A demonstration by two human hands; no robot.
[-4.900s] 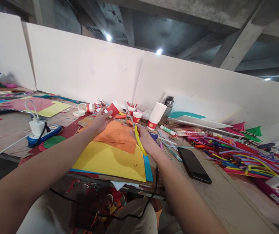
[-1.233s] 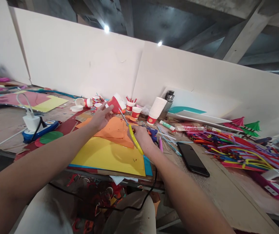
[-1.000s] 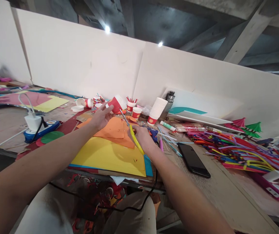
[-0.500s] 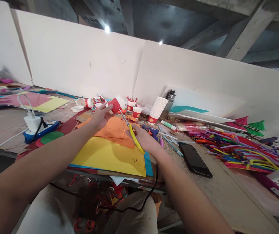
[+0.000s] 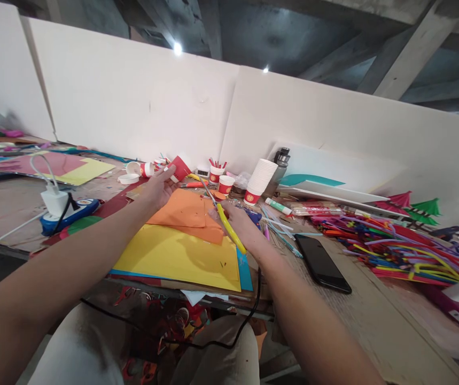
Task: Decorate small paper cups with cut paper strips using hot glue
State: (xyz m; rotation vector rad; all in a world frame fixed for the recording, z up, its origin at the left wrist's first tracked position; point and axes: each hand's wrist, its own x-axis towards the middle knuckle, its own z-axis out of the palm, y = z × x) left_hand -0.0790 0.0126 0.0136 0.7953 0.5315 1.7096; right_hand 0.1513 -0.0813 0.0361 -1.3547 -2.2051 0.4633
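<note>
My left hand (image 5: 161, 187) is closed around a red and white paper cup (image 5: 180, 169), tilted above the back of the orange paper (image 5: 183, 208). Yellow-handled scissors (image 5: 229, 229) are gripped in my right hand (image 5: 237, 222), their blades pointing up and left toward the cup but apart from it. Under both hands lie the orange sheets on top of a yellow sheet (image 5: 181, 262), with a blue sheet (image 5: 245, 272) beneath. Behind the scissors stand a small red and white cup (image 5: 225, 185) and another cup (image 5: 216, 174) holding red strips.
A tall stack of paper cups (image 5: 261, 182) stands before a grey bottle (image 5: 281, 166). To the right lie a black phone (image 5: 322, 263) and a heap of coloured pipe cleaners (image 5: 397, 243). A blue power strip (image 5: 69, 214) with a white plug is at left. A black cable hangs over the table's front edge.
My left hand has drawn the cup left and turned it, and its white rim side is less visible. The scissors in my right hand have shifted slightly right and down.
</note>
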